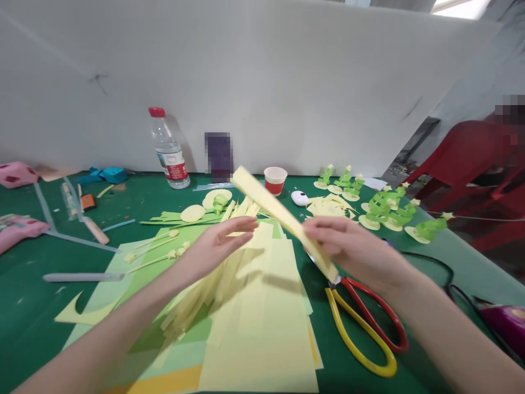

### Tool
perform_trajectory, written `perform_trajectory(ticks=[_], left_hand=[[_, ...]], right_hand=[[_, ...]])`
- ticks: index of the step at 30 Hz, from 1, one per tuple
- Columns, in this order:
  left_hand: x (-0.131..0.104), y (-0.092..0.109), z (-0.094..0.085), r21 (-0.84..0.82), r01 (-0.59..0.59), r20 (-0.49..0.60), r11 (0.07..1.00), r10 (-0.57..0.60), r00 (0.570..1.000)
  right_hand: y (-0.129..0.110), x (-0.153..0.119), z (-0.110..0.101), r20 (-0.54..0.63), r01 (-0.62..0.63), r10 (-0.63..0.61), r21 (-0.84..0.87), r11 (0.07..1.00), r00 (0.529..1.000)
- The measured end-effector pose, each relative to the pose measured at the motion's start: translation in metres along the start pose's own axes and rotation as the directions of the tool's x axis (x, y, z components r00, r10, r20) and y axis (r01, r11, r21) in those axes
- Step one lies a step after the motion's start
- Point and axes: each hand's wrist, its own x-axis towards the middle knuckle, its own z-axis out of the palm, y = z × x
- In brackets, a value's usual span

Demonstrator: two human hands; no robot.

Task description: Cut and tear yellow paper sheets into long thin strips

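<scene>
My right hand (344, 235) grips a pale yellow paper strip (266, 198) near its middle; the strip slants up to the left above the table. To its left, my left hand (225, 238) is raised with fingers apart and nothing in them. Below both hands lie stacked pale yellow paper sheets (262, 328) and a bundle of narrow paper strips (200, 295). Scissors (361, 317) with one red and one yellow handle lie under my right hand, their blades partly hidden. Several thin green strips with small yellow stars (174, 253) rest left of my left wrist.
Several green spiral paper trees (385, 208) stand at the back right. A water bottle (170, 153), a paper cup (275, 180) and a white case (299, 198) line the back. Pink glue guns (20, 232) lie at left, a purple tool (504, 323) at right.
</scene>
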Motion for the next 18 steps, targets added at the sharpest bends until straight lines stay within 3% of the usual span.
perform_trajectory(ticks=[1, 3, 7, 10, 13, 15, 18], left_hand=[[-0.003, 0.003, 0.003, -0.066, -0.018, 0.036, 0.998, 0.020, 0.999], [-0.009, 0.008, 0.008, -0.239, -0.033, 0.090, 0.971, 0.056, 0.994], [-0.017, 0.016, 0.010, -0.417, 0.043, 0.064, 0.908, -0.018, 0.998], [-0.017, 0.020, 0.009, -0.429, 0.131, 0.064, 0.894, -0.115, 0.991], [-0.017, 0.026, 0.010, -0.429, 0.171, 0.189, 0.887, -0.097, 0.977], [-0.018, 0.029, 0.012, -0.388, 0.207, 0.291, 0.898, -0.094, 0.952], [-0.022, 0.031, 0.017, -0.307, 0.279, 0.395, 0.910, -0.145, 0.907]], right_hand=[[0.006, 0.004, 0.008, 0.106, -0.111, 0.099, 0.112, 0.987, 0.989], [0.018, 0.009, 0.023, 0.238, -0.223, 0.168, 0.227, 0.948, 0.957], [0.029, 0.010, 0.038, 0.326, -0.244, 0.173, 0.191, 0.951, 0.930], [0.024, 0.008, 0.037, 0.197, -0.125, 0.128, -0.024, 0.992, 0.972], [0.017, 0.007, 0.032, -0.015, 0.055, -0.060, -0.209, 0.976, 0.998], [0.014, 0.006, 0.030, -0.031, 0.123, -0.133, -0.216, 0.969, 0.991], [0.012, 0.002, 0.029, 0.049, 0.145, -0.139, -0.168, 0.975, 0.989]])
